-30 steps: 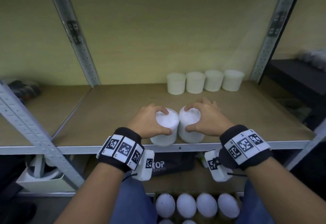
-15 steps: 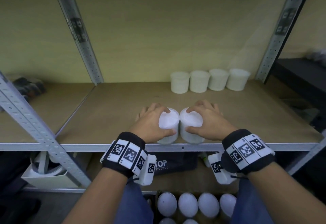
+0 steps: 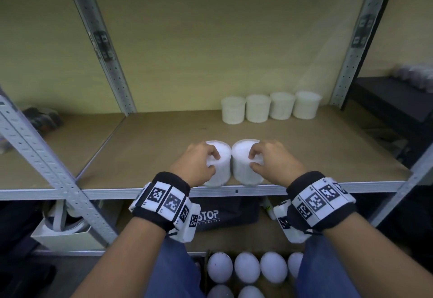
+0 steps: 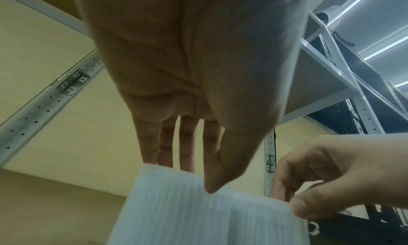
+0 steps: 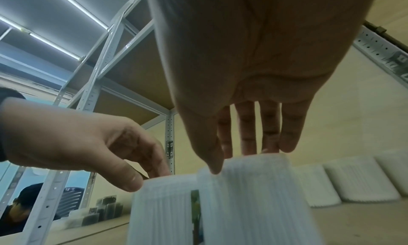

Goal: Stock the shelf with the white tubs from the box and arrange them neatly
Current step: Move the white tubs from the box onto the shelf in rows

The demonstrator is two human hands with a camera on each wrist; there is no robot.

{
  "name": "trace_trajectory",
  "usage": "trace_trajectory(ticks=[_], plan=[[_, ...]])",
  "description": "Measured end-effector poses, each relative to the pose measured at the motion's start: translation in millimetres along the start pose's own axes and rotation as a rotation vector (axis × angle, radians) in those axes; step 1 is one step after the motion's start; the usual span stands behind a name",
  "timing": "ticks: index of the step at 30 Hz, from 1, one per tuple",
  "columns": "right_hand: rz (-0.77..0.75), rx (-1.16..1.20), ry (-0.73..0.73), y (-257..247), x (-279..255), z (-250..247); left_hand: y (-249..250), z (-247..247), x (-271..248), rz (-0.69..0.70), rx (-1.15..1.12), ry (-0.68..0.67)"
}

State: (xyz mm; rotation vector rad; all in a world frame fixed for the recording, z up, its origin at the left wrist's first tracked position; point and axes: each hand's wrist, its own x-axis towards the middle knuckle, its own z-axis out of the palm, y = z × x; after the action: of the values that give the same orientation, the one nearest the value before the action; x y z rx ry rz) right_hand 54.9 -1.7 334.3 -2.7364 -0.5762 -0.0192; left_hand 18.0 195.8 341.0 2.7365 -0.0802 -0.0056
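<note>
My landmark is the shelf [image 3: 150, 147], a brown board with a grey metal front lip; everything below is placed off it. At its back right stands a row of four white tubs [image 3: 270, 107], side by side, rims near touching, already stocked. Below the front lip sits the box [image 3: 246, 272] with more white tubs in it, so stocking is nowhere near done. Change since a second ago: the two tubs I hold have slid further in from the front lip, and both hands have shifted from wrapping the sides to sitting on top. Left tub [image 3: 216, 164] and right tub [image 3: 246, 164] stand upright on the board, touching each other, just behind the lip and well in front of the back row. My left hand [image 3: 195, 161] is curled over the left tub's rim, thumb on the near edge, fingers hooked over the far edge; the left wrist view shows the fingertips [image 4: 167, 161] at that rim. My right hand [image 3: 271, 160] pinches the right tub's rim the same way, thumb near, fingers far. I read this as the push-back step: the pair is down on the board but not yet lined up. Next I judge they need sliding toward the back row, keeping them together so neither tips.
</note>
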Motion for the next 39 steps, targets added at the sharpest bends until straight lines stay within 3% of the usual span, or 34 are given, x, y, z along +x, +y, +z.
trace_trajectory(ticks=[17,28,39], plan=[[-0.028,-0.027,0.018,-2,20,7,-10,4,18,-0.066,-0.005,0.054],[-0.071,-0.173,-0.014,-23,86,20,-47,-6,60,-0.114,-0.064,0.11],[-0.079,-0.144,0.009,-32,139,31,-78,-11,100,-0.14,-0.084,0.172]])
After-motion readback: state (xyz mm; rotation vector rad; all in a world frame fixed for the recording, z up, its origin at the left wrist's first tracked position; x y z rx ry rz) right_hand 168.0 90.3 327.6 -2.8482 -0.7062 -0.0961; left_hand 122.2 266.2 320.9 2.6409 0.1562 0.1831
